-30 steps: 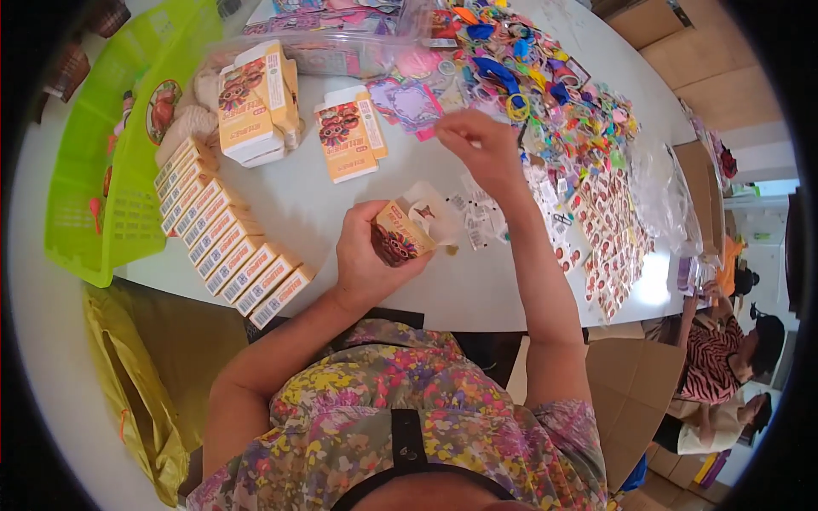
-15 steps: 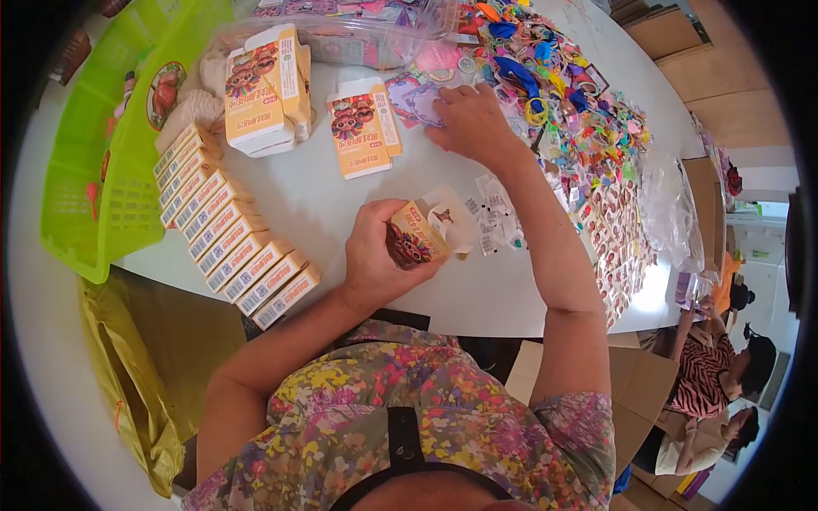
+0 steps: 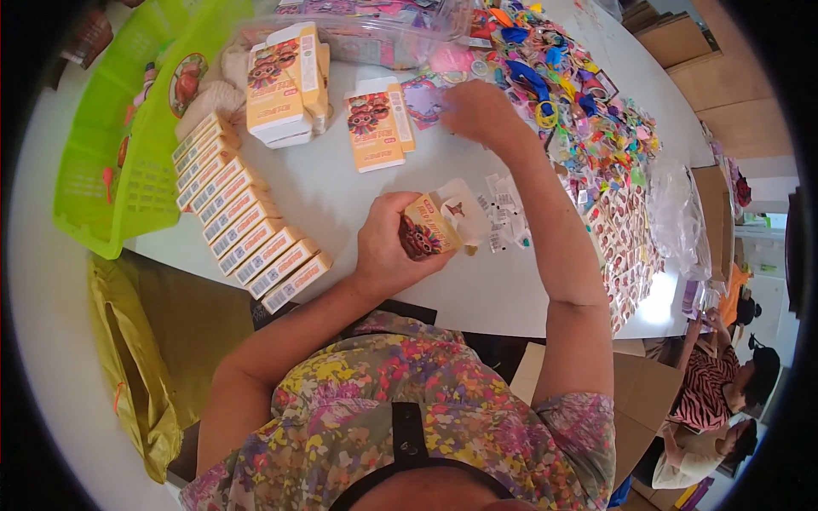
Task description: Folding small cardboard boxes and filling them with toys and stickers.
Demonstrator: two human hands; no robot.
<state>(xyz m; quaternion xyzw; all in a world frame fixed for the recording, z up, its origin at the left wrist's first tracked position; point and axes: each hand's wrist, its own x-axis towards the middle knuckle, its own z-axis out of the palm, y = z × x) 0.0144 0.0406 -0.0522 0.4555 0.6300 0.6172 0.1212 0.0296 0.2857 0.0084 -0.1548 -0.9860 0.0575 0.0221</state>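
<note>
My left hand (image 3: 383,243) wraps around a small orange-and-brown cartoon carton (image 3: 423,228), its white end flap raised on the right. Over the purple printed cards (image 3: 422,102) is my right hand (image 3: 484,115), its fingers curled and smeared by motion, so whatever they may hold is hidden. An orange carton lying flat (image 3: 373,136) is just left of those cards. Small white printed packets (image 3: 504,209) lie right of the held carton, under my right forearm. Farther left, more orange cartons (image 3: 285,85) are stacked.
A row of closed cartons (image 3: 247,226) lines the table's left side beside a lime-green basket (image 3: 111,170). At the back stands a clear plastic tray (image 3: 341,34). Colourful trinkets (image 3: 588,111) and sticker sheets (image 3: 629,255) cover the right. Two people (image 3: 711,387) sit far right.
My right hand has gone from stretched fingers over the purple cards to a curled, blurred shape there. My left hand still holds the carton. The whole view has shifted slightly.
</note>
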